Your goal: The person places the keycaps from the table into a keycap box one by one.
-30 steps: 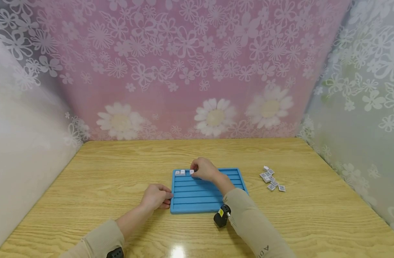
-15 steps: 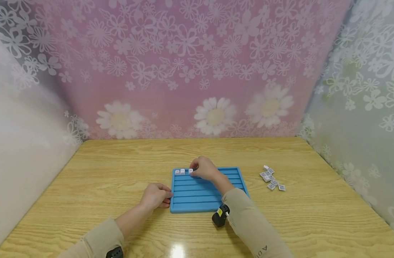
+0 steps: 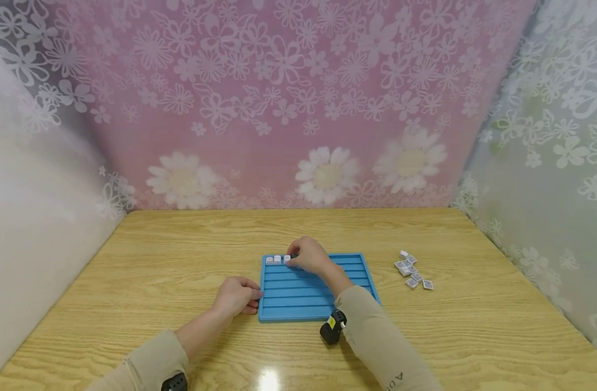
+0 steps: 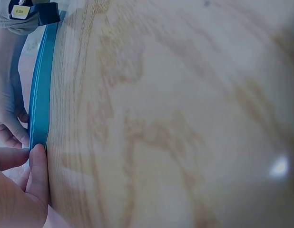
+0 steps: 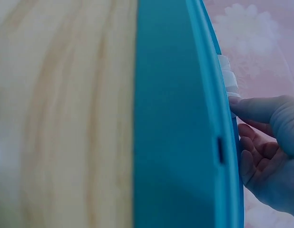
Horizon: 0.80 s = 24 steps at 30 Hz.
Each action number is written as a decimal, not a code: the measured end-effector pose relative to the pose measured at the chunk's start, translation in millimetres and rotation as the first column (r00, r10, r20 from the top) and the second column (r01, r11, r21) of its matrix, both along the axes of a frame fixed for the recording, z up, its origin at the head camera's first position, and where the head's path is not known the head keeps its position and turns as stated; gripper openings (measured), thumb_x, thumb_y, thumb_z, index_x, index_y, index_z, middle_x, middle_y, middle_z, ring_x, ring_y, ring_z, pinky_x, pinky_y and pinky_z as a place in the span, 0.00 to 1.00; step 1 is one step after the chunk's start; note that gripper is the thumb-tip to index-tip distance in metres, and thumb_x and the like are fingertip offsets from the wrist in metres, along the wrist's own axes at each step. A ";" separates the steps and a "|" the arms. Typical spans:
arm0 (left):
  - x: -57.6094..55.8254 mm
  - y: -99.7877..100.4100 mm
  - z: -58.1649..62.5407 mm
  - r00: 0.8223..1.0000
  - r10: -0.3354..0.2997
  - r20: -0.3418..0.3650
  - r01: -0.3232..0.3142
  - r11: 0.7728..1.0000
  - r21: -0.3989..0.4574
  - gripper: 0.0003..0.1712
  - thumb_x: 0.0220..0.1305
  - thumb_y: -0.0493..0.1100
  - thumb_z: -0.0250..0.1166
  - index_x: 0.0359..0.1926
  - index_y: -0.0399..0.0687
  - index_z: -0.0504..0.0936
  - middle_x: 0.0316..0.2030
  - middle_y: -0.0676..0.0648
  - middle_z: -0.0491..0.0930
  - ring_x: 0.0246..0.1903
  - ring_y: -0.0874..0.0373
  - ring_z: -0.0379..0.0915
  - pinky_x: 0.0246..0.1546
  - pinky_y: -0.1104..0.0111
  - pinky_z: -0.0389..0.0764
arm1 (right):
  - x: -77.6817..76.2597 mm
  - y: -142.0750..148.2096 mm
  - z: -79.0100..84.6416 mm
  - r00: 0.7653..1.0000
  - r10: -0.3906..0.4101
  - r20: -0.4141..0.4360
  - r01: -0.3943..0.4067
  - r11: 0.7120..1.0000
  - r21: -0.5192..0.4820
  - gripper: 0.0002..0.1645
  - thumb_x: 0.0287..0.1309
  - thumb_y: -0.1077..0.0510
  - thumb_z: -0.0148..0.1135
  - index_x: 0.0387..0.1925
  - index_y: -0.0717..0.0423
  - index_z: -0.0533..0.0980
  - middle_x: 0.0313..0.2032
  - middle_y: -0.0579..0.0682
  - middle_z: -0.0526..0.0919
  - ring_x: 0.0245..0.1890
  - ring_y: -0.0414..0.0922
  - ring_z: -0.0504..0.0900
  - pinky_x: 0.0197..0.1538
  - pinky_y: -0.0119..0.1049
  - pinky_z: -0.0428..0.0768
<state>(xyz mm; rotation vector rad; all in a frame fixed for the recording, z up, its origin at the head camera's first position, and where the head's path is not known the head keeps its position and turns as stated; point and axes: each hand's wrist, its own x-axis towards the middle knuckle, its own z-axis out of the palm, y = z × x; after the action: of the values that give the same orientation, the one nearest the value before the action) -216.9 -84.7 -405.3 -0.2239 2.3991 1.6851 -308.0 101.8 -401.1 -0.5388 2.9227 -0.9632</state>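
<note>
A blue tray [image 3: 298, 297] with long ridged rows lies on the table. At its far left corner, two small white keycaps [image 3: 273, 260] stand side by side in the back row. My right hand [image 3: 309, 255] pinches another white keycap [image 3: 287, 259] in the same row, just right of that pair. The right wrist view shows the thumb of the right hand [image 5: 275, 137] against the keycap, behind the tray's rim. My left hand [image 3: 236, 297] grips the tray's left edge; in the left wrist view the thumb and finger of the left hand [image 4: 23, 190] meet at the tray's corner.
Several loose white keycaps [image 3: 409, 270] lie scattered on the wooden table [image 3: 181, 244] to the right of the tray. Flowered curtains [image 3: 230, 136] enclose the table at the back and both sides.
My right hand has slid slightly left along the back row, bringing the pinched keycap closer to the two standing there. The left hand has stayed at the tray's edge.
</note>
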 end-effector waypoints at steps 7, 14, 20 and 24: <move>0.3 -0.4 -0.6 1.000 -0.006 -0.010 0.006 1.000 0.014 0.07 0.56 0.31 0.62 0.36 0.29 0.78 0.21 0.43 0.75 0.19 0.58 0.72 0.22 0.68 0.81 | 1.2 -1.4 2.2 1.000 0.010 -0.007 -0.010 1.000 0.015 0.08 0.49 0.58 0.70 0.33 0.54 0.80 0.35 0.47 0.76 0.38 0.45 0.74 0.40 0.40 0.75; 0.8 -0.1 -0.4 1.000 -0.009 -0.007 0.010 1.000 0.015 0.07 0.57 0.31 0.62 0.36 0.29 0.78 0.21 0.43 0.75 0.19 0.58 0.72 0.22 0.68 0.81 | 1.9 -2.3 3.5 1.000 0.014 0.001 -0.014 0.999 0.037 0.09 0.49 0.57 0.70 0.34 0.53 0.80 0.35 0.47 0.77 0.39 0.45 0.74 0.41 0.41 0.75; 0.3 0.2 -0.4 1.000 -0.008 -0.009 0.008 1.000 0.013 0.07 0.57 0.31 0.62 0.36 0.29 0.78 0.21 0.43 0.75 0.19 0.58 0.72 0.21 0.68 0.81 | 2.1 -2.3 4.3 1.000 0.006 0.025 -0.007 1.000 0.031 0.10 0.50 0.57 0.69 0.36 0.53 0.80 0.36 0.48 0.77 0.40 0.46 0.75 0.41 0.41 0.75; -0.9 -0.5 -1.0 1.000 -0.006 -0.009 0.006 1.000 0.013 0.07 0.57 0.31 0.62 0.36 0.29 0.78 0.22 0.43 0.75 0.19 0.58 0.72 0.22 0.68 0.81 | 1.4 -1.8 4.2 0.999 0.012 0.029 -0.013 0.999 0.033 0.11 0.49 0.57 0.70 0.36 0.53 0.80 0.37 0.48 0.78 0.41 0.47 0.75 0.41 0.41 0.76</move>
<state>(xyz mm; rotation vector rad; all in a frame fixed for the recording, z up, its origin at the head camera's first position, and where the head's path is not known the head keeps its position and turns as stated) -217.8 -85.1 -406.3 -0.2074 2.3918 1.7017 -306.5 100.0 -397.0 -0.5365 2.9001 -0.9123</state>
